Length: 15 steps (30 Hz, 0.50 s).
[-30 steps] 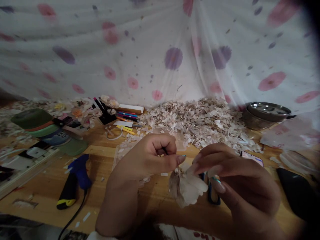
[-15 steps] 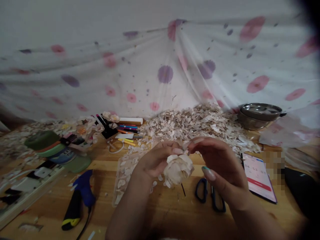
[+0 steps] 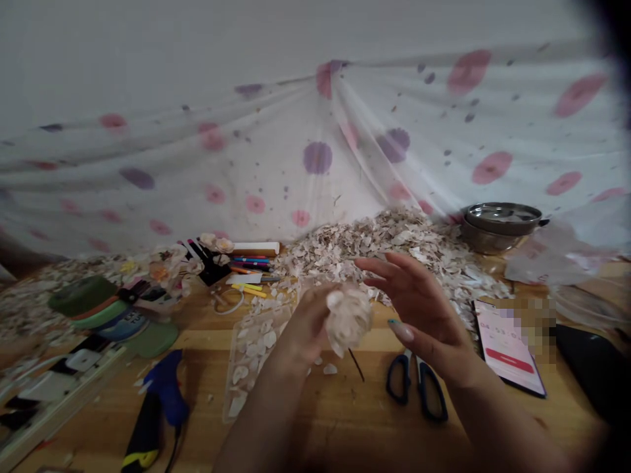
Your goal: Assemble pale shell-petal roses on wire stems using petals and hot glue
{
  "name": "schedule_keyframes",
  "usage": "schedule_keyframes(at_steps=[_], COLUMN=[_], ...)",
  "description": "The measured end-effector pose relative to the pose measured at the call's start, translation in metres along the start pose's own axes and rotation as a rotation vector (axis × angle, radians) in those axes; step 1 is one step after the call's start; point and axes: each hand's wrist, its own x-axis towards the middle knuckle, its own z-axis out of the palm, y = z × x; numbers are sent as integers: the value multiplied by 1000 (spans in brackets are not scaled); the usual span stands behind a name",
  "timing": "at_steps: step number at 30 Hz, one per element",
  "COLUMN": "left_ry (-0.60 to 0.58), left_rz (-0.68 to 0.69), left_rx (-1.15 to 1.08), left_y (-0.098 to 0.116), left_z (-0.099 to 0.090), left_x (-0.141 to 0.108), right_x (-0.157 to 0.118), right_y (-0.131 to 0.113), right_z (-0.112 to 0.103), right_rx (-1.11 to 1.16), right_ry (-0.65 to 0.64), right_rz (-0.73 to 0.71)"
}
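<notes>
The left hand is gripping a round, cream-coloured shell-petal flower, fingers curled behind it, while the right hand is hovering just to its right, fingers spread wide, not touching it, above black-handled steel scissors.

My left hand gripped a pale petal flower, a thin dark stem showing beneath it. My right hand hung open just beside it, fingers spread. Below lay a clear tray of loose petals and black-handled scissors on the table, with a heaped pile of petals beyond and a phone to the right.
</notes>
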Motion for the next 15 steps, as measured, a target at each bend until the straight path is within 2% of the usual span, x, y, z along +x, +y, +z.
schedule_keyframes(at_steps=[1, 3, 6, 7, 9, 15], left_ry=[15, 108, 285, 323, 373, 418], left_rz=[-14, 75, 386, 473, 562, 593], left_rx=[-35, -34, 138, 214, 328, 478], left_y=[1, 5, 16, 19, 24, 23], left_z=[-2, -6, -14, -16, -19, -19], left_x=[-3, -12, -25, -28, -32, -34], right_x=[-1, -4, -7, -7, -7, -4], right_y=[-2, -9, -21, -24, -28, -26], right_z=[-1, -3, -3, -3, -2, 1], right_rx=[-20, -62, -157, -192, -250, -276], right_ry=[43, 146, 214, 199, 141, -67], right_rz=[-39, -150, -303, -336, -370, -343])
